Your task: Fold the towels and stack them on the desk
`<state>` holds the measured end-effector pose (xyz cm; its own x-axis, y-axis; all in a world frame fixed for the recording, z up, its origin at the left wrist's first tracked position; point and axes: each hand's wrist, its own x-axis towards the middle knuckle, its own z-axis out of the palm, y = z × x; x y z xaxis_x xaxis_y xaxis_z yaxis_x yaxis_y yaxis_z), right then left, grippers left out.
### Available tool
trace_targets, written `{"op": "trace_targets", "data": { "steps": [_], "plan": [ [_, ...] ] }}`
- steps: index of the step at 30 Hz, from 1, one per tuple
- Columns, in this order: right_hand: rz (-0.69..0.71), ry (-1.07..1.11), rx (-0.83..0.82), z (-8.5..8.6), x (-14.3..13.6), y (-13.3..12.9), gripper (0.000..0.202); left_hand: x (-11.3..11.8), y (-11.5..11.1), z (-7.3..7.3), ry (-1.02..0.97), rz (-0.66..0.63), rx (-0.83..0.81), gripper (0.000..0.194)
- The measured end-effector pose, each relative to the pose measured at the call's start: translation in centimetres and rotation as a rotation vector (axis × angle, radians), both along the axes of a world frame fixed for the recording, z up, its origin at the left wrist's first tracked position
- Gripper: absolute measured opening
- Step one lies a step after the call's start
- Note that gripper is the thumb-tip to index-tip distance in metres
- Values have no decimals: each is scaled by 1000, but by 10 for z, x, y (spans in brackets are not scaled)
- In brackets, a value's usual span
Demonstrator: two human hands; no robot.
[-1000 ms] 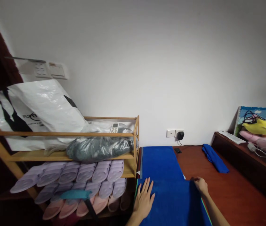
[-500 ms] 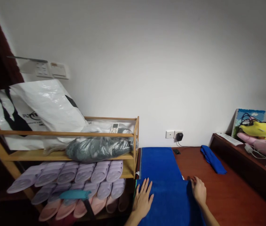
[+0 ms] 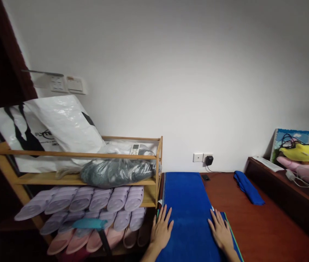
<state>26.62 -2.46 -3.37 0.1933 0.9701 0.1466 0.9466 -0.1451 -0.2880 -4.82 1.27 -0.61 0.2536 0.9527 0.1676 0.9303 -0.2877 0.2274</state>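
Observation:
Blue cloth [image 3: 188,218] lies flat on the reddish-brown table [image 3: 274,222], reaching from the wall down to the bottom of the view. My left hand [image 3: 162,229] rests on its left edge, fingers spread, holding nothing. On the right part of the cloth, near the green-trimmed edge, my right hand [image 3: 221,231] lies flat with its fingers apart. A second blue cloth [image 3: 248,187], folded narrow, sits farther back on the right, touched by neither hand.
At left a wooden rack [image 3: 88,180] bears a white bag [image 3: 64,127], a plastic-wrapped bundle [image 3: 118,173] and several slippers [image 3: 102,199]. A plug [image 3: 209,160] is in the wall socket. A raised ledge at right holds a yellow plush toy [image 3: 304,153].
My right hand has gone from bent fingers at the cloth's right edge to lying spread on it. That edge now lies flatter, showing green trim. The view has shifted slightly.

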Motion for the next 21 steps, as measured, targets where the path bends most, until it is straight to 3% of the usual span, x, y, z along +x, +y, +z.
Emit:
{"op": "trace_targets", "data": {
  "steps": [4, 8, 10, 12, 15, 18, 21],
  "plan": [
    [-30, 54, -79, 12, 28, -7, 67, -7, 0, 12, 9, 35, -45, 53],
    [-1, 45, 28, 32, -2, -34, 65, 8, -30, 26, 24, -38, 93, 59],
    [106, 33, 71, 30, -34, -54, 60, 22, -56, 20, 20, -128, 169, 66],
    [205, 35, 41, 21, -65, -74, 57, 34, -82, 3, 26, -243, 175, 72],
    [288, 28, -17, 4, -92, -95, 57, 37, -107, -24, 35, -266, 104, 76],
    [248, 16, 9, -1, -86, -107, 57, 21, -117, -29, 17, -267, 83, 68],
    [141, 21, 40, 4, -53, -121, 58, 4, -123, -13, -14, -245, 79, 57]
  ]
}}
